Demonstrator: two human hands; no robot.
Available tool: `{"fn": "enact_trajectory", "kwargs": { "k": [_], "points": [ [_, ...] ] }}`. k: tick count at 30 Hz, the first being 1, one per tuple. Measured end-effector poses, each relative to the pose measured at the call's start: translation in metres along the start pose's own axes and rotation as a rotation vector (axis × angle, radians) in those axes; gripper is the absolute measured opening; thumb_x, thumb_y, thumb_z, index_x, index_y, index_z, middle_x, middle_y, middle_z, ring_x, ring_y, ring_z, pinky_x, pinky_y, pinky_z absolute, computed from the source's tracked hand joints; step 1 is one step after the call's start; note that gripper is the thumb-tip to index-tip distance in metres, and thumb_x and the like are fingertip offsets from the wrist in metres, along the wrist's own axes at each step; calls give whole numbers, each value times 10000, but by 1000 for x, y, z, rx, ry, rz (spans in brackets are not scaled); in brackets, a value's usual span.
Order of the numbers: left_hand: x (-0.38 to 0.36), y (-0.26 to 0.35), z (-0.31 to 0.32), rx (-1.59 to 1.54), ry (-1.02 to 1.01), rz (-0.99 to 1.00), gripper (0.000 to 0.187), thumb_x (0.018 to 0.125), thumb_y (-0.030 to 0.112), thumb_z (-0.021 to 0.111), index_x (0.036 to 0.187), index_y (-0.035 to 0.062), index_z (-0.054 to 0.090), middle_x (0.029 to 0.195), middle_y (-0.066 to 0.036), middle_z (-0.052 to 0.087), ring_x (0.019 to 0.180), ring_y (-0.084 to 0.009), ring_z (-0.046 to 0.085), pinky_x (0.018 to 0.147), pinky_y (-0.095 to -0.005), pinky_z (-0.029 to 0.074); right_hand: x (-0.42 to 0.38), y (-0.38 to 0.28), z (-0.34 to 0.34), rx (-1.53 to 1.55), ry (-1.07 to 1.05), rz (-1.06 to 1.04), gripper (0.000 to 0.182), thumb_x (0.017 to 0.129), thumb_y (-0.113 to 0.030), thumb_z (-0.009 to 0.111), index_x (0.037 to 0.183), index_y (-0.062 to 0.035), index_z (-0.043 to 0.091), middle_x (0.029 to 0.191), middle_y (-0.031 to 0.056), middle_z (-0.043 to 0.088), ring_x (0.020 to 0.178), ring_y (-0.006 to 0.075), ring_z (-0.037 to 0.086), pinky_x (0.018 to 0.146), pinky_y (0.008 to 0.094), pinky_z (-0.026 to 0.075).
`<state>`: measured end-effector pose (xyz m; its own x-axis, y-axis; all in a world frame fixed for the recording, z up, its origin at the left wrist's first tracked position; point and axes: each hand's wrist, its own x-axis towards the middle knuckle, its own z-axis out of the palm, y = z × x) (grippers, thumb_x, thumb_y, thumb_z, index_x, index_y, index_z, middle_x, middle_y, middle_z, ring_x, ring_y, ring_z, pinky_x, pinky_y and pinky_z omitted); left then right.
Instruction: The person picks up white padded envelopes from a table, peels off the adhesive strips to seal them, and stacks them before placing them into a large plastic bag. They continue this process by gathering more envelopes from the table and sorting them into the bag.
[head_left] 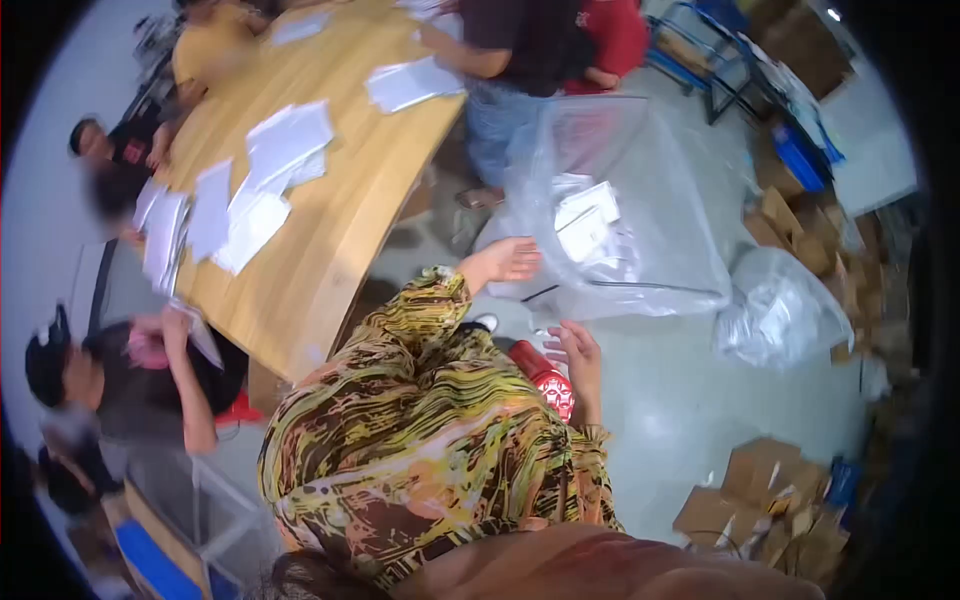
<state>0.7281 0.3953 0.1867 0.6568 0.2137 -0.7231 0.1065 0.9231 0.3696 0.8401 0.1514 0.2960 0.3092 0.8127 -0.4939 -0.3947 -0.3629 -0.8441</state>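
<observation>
My left hand [505, 260] is held out with its fingers extended, beside the near left side of a large clear plastic bag [680, 240]. Nothing shows in it. Lower and to the right, my right hand [578, 360] has its fingers apart and appears to hold nothing. It is just above and beside a red object with a white pattern [553, 390], partly hidden by my clothes. Inside the open-topped bag lie several flat white packets [588, 225]. A dark bar or edge [645, 288] runs along the bag's near side.
A long wooden table [330, 230] with several stacks of white packets [290, 140] stands on my left, with several people around it. Another person stands behind the bag. A smaller filled plastic bag [780, 310] and cardboard boxes [765, 475] lie to the right.
</observation>
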Motion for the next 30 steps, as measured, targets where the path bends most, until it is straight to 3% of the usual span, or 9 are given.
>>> {"fn": "enact_trajectory", "kwargs": {
  "k": [7,8,10,16,18,19,22,24,30],
  "points": [
    [-126,-78,-139,-500,529,140,146,860,235,528,917,106,567,981,-46,613,876,-185,556,799,-365,466,-10,50,-46,-98,-30,132,324,890,-190,550,1144,8,510,1021,139,606,807,209,624,670,296,521],
    [-138,-83,-165,-460,314,218,117,872,215,511,858,107,554,885,-39,628,778,-172,571,731,-340,480,-3,52,-48,-116,-59,136,324,890,-190,550,1144,8,510,1021,139,606,807,209,624,670,296,521],
    [-149,-90,-164,-527,706,307,125,876,215,510,865,102,562,817,-26,627,718,-163,576,699,-314,484,7,59,-57,-74,-92,114,321,887,-182,553,1143,6,509,1016,132,608,816,206,621,678,301,518],
    [-161,-87,-140,-631,569,491,102,861,213,544,893,119,568,847,-18,622,744,-158,573,710,-310,480,57,25,-21,-269,-310,17,294,885,-175,537,1129,-12,506,987,105,632,796,168,625,665,262,499],
    [-146,-98,-171,-628,260,615,91,845,203,560,864,114,556,788,-20,593,694,-157,545,654,-281,475,65,1,6,-381,-376,-8,291,887,-179,541,1121,-8,514,957,82,642,779,142,624,651,243,485],
    [-144,-92,-168,-681,444,566,101,854,191,531,848,91,544,736,-45,570,661,-166,529,621,-280,468,73,-2,14,-369,-340,-33,291,887,-179,541,1121,-8,514,957,82,642,779,142,624,651,243,485],
    [-145,-99,-181,-627,526,770,147,869,197,490,829,62,536,699,-70,548,629,-188,514,589,-295,457,92,1,32,-458,-461,-48,282,881,-138,542,1114,20,529,913,100,644,746,142,616,653,241,491],
    [-148,-82,-185,-655,570,688,117,871,187,500,785,110,519,620,-19,503,544,-156,474,482,-270,402,92,-7,33,-450,-492,-154,286,878,-162,556,1102,15,539,891,89,646,742,132,615,625,242,476],
    [-154,-57,-223,-542,820,820,213,831,158,542,634,101,487,524,-18,444,450,-127,431,410,-261,337,107,-6,73,-489,-534,18,281,876,-162,568,1094,13,538,877,66,647,761,112,601,669,241,468]
  ]
}}
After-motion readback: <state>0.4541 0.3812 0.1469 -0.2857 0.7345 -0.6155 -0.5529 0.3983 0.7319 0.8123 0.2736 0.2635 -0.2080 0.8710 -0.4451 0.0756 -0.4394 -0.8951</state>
